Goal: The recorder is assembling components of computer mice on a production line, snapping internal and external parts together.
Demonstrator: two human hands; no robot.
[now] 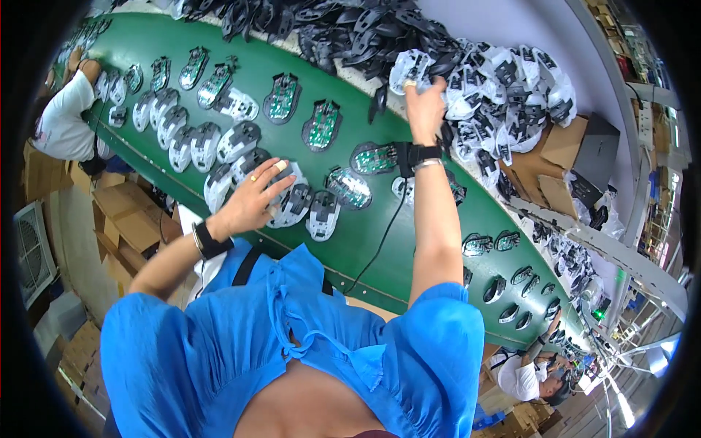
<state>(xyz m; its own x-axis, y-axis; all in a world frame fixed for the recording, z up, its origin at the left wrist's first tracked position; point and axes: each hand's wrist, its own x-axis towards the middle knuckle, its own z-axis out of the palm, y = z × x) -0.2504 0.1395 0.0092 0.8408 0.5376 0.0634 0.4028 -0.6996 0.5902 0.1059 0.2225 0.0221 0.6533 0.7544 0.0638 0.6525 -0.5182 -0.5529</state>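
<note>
My right hand (pixel 425 109) reaches to the far side of the bench, its fingers closed on a white mouse shell (pixel 409 67) beside the heap. Over the near row of white-and-black mouse shells (pixel 321 215) is my left hand (pixel 252 198), fingers spread; whether it touches the shells below is hard to tell. Green circuit boards seated in dark mouse bases lie beyond that row, among them one mouse base with a board (pixel 322 125) in the middle and another circuit board (pixel 374 158) near my right wrist.
Black mouse parts (pixel 358 36) are heaped along the far ledge, with a pile of white mouse shells (pixel 504 87) to their right. An opened cardboard box (pixel 544 164) stands behind. A dark cord (pixel 383 237) crosses the green bench (pixel 391 263). Co-workers sit at both ends.
</note>
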